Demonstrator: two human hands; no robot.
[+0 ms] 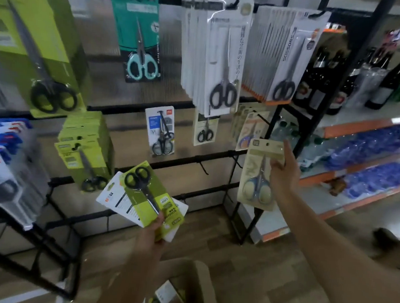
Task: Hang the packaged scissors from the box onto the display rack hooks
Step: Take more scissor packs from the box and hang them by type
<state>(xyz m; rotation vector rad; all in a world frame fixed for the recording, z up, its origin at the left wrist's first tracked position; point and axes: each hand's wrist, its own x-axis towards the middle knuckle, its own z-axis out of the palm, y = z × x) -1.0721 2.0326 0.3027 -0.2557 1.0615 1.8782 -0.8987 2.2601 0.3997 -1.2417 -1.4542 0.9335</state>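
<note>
My left hand (152,233) grips a small stack of scissor packs, a lime-green pack (148,195) with black-handled scissors on top and white packs beneath. My right hand (285,171) holds a beige pack (256,176) of blue-handled scissors upright in front of the rack's right side, just below hanging beige packs (248,128) of the same kind. The black display rack (174,163) carries many hung scissor packs. A bare hook (203,169) sticks out from the lower bar. The cardboard box (184,290) stands open at the bottom, with more packs inside.
Green packs (83,148) hang at lower left, blue and white packs (2,151) at far left, white packs (219,58) and grey packs (283,57) at the top. Store shelves (361,129) with bottles stand to the right. The floor is wood-patterned.
</note>
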